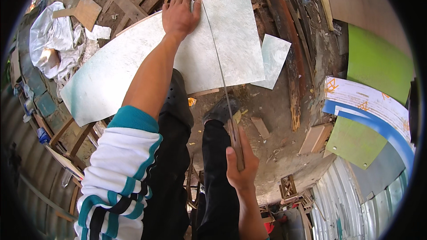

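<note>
A large pale marbled laminate sheet [115, 66] lies across a low wooden stand. My left hand [179, 15] presses flat on its far edge, fingers spread over the rim. My right hand [241, 166] grips the wooden handle of a hand saw [220, 62]. The thin blade runs from that handle up across the sheet to a point beside my left thumb. My left knee, in black trousers, rests on the sheet's near edge. My right foot in a dark shoe [221, 109] stands on the dirt floor beside the blade.
A smaller offcut of the same laminate [273, 60] lies right of the sheet. Wood scraps and planks [291, 62] litter the dirt. White plastic sheeting [51, 40] is bunched at left. Green, white and blue panels [373, 102] lean at right by corrugated metal.
</note>
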Action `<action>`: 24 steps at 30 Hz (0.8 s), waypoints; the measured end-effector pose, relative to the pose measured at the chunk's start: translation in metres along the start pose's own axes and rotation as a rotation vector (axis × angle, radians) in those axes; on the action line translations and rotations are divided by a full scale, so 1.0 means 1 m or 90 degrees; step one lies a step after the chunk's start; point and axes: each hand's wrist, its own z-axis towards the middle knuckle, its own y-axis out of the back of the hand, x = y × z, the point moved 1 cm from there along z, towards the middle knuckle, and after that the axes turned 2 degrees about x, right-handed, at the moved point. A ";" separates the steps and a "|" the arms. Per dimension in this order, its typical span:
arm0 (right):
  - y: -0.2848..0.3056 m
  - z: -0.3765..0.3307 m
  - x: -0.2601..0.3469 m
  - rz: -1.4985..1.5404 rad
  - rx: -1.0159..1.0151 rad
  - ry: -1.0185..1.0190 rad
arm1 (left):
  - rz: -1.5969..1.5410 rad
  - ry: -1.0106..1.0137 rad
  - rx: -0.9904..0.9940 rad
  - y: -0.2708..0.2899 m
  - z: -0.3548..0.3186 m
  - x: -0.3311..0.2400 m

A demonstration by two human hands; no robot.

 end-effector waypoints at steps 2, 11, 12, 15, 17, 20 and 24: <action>0.010 -0.016 0.002 0.020 0.025 -0.082 | 0.002 -0.005 -0.006 -0.004 0.001 0.000; -0.045 0.098 -0.011 0.069 -0.029 -0.003 | 0.003 -0.017 -0.004 -0.009 -0.001 -0.004; -0.029 0.074 0.004 0.036 0.002 -0.063 | -0.001 -0.017 -0.003 -0.007 -0.002 -0.004; 0.000 -0.006 0.004 0.028 0.014 -0.051 | -0.001 0.006 0.010 -0.004 -0.001 0.004; 0.005 -0.014 0.006 0.042 0.029 -0.088 | -0.006 0.009 0.020 -0.003 0.000 0.001; -0.016 0.048 0.003 0.035 0.010 -0.046 | 0.005 0.005 0.031 -0.002 0.002 -0.003; -0.052 0.123 -0.024 0.016 -0.040 0.081 | -0.007 -0.016 -0.008 -0.006 0.003 -0.006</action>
